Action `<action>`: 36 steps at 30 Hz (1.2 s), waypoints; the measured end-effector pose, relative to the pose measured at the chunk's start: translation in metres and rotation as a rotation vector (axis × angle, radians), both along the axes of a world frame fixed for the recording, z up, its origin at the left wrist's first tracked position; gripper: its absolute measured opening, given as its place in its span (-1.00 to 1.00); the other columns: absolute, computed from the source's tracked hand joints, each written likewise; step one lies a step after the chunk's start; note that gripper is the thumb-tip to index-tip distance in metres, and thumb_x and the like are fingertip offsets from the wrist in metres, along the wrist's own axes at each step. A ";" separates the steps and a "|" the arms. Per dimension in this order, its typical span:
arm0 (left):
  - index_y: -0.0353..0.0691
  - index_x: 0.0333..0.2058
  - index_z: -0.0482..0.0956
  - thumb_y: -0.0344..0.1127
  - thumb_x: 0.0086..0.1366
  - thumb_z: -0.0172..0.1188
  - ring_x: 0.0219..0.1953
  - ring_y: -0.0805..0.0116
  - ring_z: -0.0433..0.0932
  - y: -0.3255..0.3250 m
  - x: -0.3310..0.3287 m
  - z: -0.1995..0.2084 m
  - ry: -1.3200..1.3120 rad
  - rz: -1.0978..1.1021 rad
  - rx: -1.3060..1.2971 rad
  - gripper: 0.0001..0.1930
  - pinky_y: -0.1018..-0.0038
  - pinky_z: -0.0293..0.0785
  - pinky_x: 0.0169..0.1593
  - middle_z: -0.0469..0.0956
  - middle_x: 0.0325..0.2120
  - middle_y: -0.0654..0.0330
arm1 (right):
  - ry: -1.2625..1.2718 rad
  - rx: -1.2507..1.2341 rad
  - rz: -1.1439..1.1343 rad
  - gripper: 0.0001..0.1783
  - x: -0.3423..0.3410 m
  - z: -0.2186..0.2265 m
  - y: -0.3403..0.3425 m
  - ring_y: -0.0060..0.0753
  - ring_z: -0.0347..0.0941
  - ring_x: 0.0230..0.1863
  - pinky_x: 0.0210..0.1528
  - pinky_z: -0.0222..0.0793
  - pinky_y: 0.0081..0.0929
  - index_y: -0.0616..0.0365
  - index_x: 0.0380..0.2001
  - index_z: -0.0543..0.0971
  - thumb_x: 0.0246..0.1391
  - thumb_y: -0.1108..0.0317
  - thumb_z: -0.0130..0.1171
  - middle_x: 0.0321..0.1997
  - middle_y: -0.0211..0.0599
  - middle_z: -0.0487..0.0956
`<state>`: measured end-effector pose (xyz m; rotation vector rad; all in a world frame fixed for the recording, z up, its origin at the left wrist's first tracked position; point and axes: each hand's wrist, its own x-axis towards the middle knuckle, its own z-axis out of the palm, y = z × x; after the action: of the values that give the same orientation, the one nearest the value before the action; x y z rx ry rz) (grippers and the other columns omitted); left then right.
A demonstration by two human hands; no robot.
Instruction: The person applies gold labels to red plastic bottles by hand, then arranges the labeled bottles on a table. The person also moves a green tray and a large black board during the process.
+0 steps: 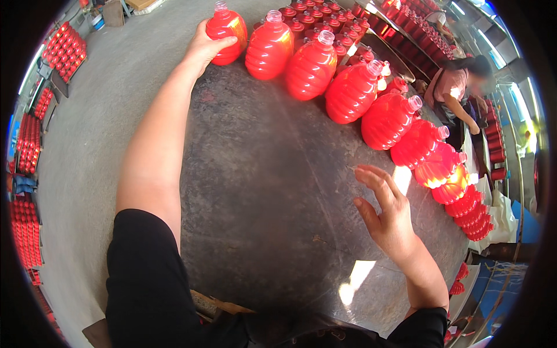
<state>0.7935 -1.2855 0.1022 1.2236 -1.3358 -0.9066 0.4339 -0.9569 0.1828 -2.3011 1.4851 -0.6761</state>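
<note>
At the far left end of a curved row, a red ribbed bottle (235,26) with a clear neck stands upright. My left hand (204,47) is closed around its left side, thumb across the front. Beside it on the dark table (261,174) stand several more such bottles, among them a second bottle (269,49), a third bottle (311,66) and a fourth bottle (353,93), the row running down to the right. Over the right part of the table my right hand (386,211) hovers with fingers apart and nothing in it, apart from the nearest bottles.
Behind the row, many capped red containers (316,20) stand packed together. A co-worker (455,90) in a pink top works at the far right. Stacked red goods (64,52) line the left side of the grey floor (116,87). A white sheet (502,217) hangs at the right.
</note>
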 end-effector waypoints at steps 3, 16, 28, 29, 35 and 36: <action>-0.24 0.34 0.19 -0.29 0.08 0.59 0.18 0.21 0.53 0.000 -0.001 -0.002 -0.034 -0.029 -0.021 -0.07 0.23 0.48 0.24 0.52 0.15 0.03 | -0.005 0.050 -0.036 -0.42 -0.008 -0.004 0.014 0.14 0.57 0.11 0.06 0.59 -0.18 0.16 0.17 0.48 0.05 0.57 0.35 0.20 -0.02 0.53; -0.22 0.35 0.19 -0.30 0.17 0.52 0.21 0.25 0.49 -0.003 -0.007 -0.010 0.011 -0.064 -0.098 -0.14 0.28 0.43 0.27 0.50 0.16 0.08 | -0.069 0.149 -0.086 -0.41 -0.004 -0.022 0.047 -0.11 0.61 0.08 0.09 0.56 -0.29 0.20 0.15 0.48 0.00 0.64 0.36 0.21 -0.06 0.53; -0.32 0.45 0.04 -0.06 0.25 0.46 0.33 0.11 0.37 0.026 -0.014 -0.024 -0.081 0.292 -0.073 -0.01 0.21 0.29 0.36 0.29 0.33 -0.13 | -0.091 0.206 -0.141 -0.39 -0.030 -0.017 0.090 0.18 0.54 0.12 0.08 0.56 -0.15 0.16 0.24 0.41 0.10 0.52 0.30 0.22 0.02 0.49; -0.32 0.44 0.05 -0.06 0.29 0.41 0.37 0.09 0.32 0.040 -0.015 -0.022 -0.229 0.353 -0.069 -0.06 0.20 0.25 0.38 0.24 0.37 -0.16 | -0.099 0.225 -0.157 -0.39 -0.034 -0.018 0.096 0.19 0.54 0.12 0.08 0.57 -0.15 0.16 0.24 0.41 0.10 0.52 0.30 0.22 0.02 0.49; -0.29 0.43 0.11 -0.31 0.32 0.31 0.41 0.03 0.29 0.164 -0.078 -0.017 -0.482 0.071 -0.251 -0.21 0.21 0.23 0.40 0.28 0.37 -0.14 | -0.126 0.160 -0.188 -0.41 -0.068 -0.027 0.142 0.11 0.57 0.10 0.07 0.57 -0.18 0.18 0.27 0.38 0.17 0.48 0.25 0.23 -0.01 0.50; -0.30 0.42 0.15 -0.38 0.27 0.33 0.40 0.03 0.31 0.191 -0.091 -0.012 -0.536 -0.001 -0.270 -0.21 0.18 0.23 0.41 0.29 0.36 -0.14 | -0.129 0.158 -0.189 -0.43 -0.077 -0.031 0.150 0.07 0.57 0.12 0.08 0.56 -0.20 0.19 0.29 0.36 0.23 0.45 0.23 0.22 -0.02 0.51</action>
<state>0.7022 -1.0944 0.0902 1.2973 -1.8121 -0.3825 0.3570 -0.8067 0.1523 -1.9806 1.6453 -0.7148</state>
